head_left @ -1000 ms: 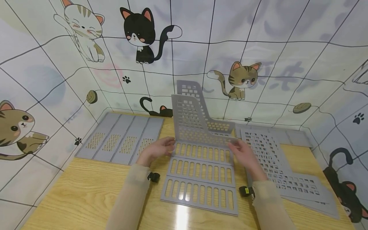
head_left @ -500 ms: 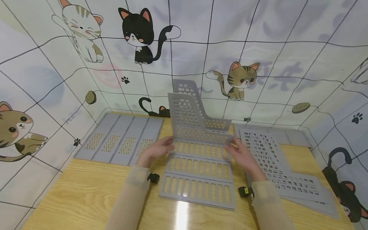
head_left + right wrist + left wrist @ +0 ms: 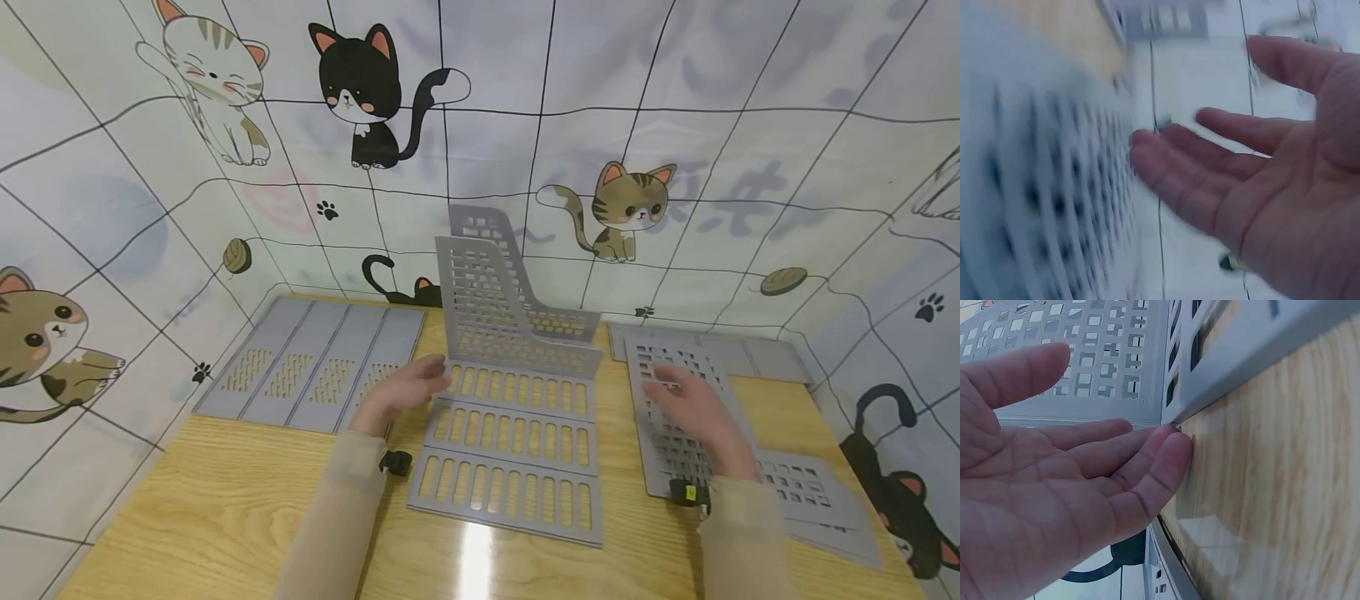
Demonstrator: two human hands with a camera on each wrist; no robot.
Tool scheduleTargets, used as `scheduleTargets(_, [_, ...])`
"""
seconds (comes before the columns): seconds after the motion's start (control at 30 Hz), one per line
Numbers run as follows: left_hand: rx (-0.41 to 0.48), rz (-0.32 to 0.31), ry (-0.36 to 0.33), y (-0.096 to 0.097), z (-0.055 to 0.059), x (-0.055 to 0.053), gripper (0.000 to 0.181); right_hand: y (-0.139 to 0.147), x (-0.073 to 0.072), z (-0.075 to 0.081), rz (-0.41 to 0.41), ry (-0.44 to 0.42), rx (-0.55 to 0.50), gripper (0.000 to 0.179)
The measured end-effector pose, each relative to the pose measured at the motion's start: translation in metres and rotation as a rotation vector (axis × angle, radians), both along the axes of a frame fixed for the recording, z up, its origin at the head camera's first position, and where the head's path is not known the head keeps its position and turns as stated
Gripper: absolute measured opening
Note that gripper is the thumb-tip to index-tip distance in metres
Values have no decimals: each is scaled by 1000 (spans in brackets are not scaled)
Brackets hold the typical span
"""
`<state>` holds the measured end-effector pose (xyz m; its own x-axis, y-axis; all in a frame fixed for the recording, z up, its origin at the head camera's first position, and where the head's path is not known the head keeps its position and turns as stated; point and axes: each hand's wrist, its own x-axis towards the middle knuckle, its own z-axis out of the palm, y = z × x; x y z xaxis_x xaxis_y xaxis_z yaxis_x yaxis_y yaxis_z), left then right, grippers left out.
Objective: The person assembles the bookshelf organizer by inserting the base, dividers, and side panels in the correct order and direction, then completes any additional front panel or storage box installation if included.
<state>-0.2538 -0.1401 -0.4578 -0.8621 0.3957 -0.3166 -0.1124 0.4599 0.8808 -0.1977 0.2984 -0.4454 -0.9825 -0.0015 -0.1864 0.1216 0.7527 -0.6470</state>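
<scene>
The base (image 3: 513, 461), grey with three rows of long slots, lies flat on the table in front of the person. Two grilled, L-shaped sides, front (image 3: 486, 321) and rear (image 3: 519, 279), stand upright one behind the other at its far edge; the front one meets it along the bottom.

The left hand (image 3: 405, 387) is at the base's far left corner, thumb well apart, fingers loosely bent and gripping nothing; whether the fingertips touch the corner, I cannot tell. The right hand (image 3: 693, 404) is at the pile (image 3: 663, 450) of L-shaped grilled sheets to the right, fingers loosely spread, thumb apart, holding nothing; the right wrist view is too blurred to show contact.

A strip (image 3: 765, 354) lies behind the pile. To the left lies a sheet (image 3: 322, 333) of four panels with punched holes. Both sleeves (image 3: 337, 508) are pale, with a small black camera (image 3: 397, 462) at each wrist. Wood grain shows on the table (image 3: 187, 500), and a cat-print sheeting (image 3: 510, 150) with dark grid lines hangs behind and at both sides
</scene>
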Motion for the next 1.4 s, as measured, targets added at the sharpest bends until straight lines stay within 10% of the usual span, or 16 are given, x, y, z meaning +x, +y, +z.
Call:
scheduleTargets(0.43, [-17,0,-2,0,-1,-2,65,70,14,-3,-178,-248,186,86])
scheduleTargets(0.73, [-15,9,-9,-2,0,-1,67,73,22,-5,-166,-262,237,60])
scheduleTargets(1.1, [-19,3,-12,0,2,-1,69,90,27,-12,-181,-293,243,89])
scheduleTargets(1.4, [-24,1,-1,-1,2,0,69,91,27,-12,-217,-281,282,78])
